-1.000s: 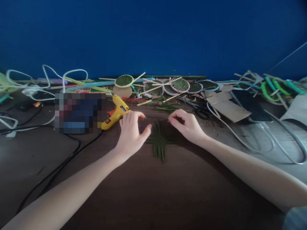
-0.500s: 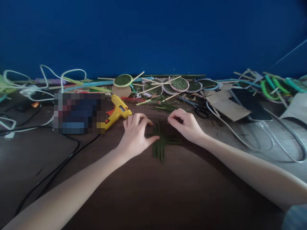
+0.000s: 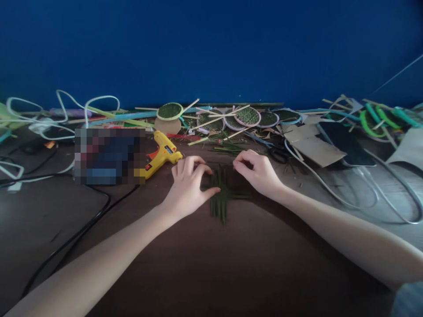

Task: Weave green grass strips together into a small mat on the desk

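Dark green leaf strips lie crossed in a small woven mat (image 3: 222,204) on the brown table, their loose ends sticking out toward me and to the right. My left hand (image 3: 188,187) is open at the mat's left side, its thumb tip resting on the weave and its fingers curved above the far left edge. At the far right of the mat, my right hand (image 3: 257,171) pinches thumb and forefinger together on a thin dark leaf strip, most of which is hard to see.
A yellow glue gun (image 3: 162,152) lies left of my left hand, beside a blurred-out patch. Along the blue wall are round green woven discs (image 3: 247,116) with coloured rims, sticks and scraps. Scissors (image 3: 279,154), cardboard (image 3: 317,147), a phone (image 3: 346,143) and cables (image 3: 337,193) lie to the right.
My right hand has shifted very slightly to the right, still pinching. The left hand's fingers have barely moved, and its thumb stays on the woven mat.
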A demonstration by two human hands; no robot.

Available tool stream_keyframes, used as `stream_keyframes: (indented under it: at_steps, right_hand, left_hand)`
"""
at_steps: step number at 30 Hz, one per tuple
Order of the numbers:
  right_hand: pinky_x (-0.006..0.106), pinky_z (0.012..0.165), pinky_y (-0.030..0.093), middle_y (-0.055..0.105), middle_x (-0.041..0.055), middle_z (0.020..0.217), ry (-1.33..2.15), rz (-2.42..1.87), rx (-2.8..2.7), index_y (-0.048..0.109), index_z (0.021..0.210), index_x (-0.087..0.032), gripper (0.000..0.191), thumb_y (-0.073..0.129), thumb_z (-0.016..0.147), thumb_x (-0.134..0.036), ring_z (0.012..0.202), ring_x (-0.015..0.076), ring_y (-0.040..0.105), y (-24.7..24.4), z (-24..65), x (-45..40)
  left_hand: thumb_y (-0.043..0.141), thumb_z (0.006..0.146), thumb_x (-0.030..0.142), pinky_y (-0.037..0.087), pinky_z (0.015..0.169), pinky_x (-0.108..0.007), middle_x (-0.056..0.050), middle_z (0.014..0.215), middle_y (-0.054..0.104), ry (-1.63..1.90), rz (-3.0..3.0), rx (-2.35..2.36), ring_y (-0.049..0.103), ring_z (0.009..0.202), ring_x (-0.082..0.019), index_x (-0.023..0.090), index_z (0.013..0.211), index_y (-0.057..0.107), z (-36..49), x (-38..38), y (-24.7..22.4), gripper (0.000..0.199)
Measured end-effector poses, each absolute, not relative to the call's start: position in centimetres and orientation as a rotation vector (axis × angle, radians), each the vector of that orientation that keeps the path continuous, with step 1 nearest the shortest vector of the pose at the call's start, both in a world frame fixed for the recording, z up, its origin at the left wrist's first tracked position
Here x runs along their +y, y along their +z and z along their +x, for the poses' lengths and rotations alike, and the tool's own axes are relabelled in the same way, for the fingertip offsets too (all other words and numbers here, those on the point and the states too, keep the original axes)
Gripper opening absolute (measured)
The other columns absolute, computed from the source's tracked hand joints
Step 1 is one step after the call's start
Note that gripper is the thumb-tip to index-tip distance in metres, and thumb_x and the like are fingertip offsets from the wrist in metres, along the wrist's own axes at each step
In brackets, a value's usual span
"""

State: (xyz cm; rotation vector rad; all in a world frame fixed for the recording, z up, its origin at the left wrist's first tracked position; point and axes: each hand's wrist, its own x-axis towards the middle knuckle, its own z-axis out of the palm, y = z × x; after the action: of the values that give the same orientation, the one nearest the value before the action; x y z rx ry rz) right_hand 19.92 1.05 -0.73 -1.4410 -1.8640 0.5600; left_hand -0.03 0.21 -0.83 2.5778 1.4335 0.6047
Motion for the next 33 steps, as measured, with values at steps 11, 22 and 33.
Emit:
stream_keyframes:
  at_steps: [11,22,33]
  right_hand:
    - [0.027,0.062,0.036,0.052,0.0007,0.065,0.668,-1.393,-1.951,0.055,0.063,-0.017,0.016,0.05,0.077,-0.023,0.064,0.0131,0.048,-0.62,20.13,0.75]
    - [0.025,0.056,0.034,0.039,-0.0025,0.059,0.718,-1.39,-2.074,0.054,0.062,-0.017,0.013,0.052,0.074,-0.022,0.055,0.0096,0.042,-0.54,19.71,0.58]
    - [0.023,0.055,0.033,0.038,-0.0032,0.058,0.688,-1.306,-2.135,0.052,0.061,-0.017,0.01,0.053,0.07,-0.017,0.055,0.009,0.04,-0.34,19.75,0.35]
  left_hand:
    - [0.066,0.073,0.035,0.034,0.088,-0.051,-0.012,0.116,0.038,0.644,2.656,1.441,0.039,0.109,-0.031,0.019,0.091,0.051,-0.11,-0.13,-0.75,0.029]
    - [0.065,0.074,0.032,0.035,0.088,-0.047,-0.011,0.113,0.041,0.664,2.677,1.394,0.04,0.108,-0.029,0.019,0.092,0.049,-0.1,-0.15,-0.72,0.028]
    - [0.064,0.075,0.031,0.035,0.086,-0.042,-0.01,0.11,0.043,0.656,2.699,1.359,0.041,0.106,-0.027,0.018,0.095,0.046,-0.2,-0.12,-0.87,0.03]
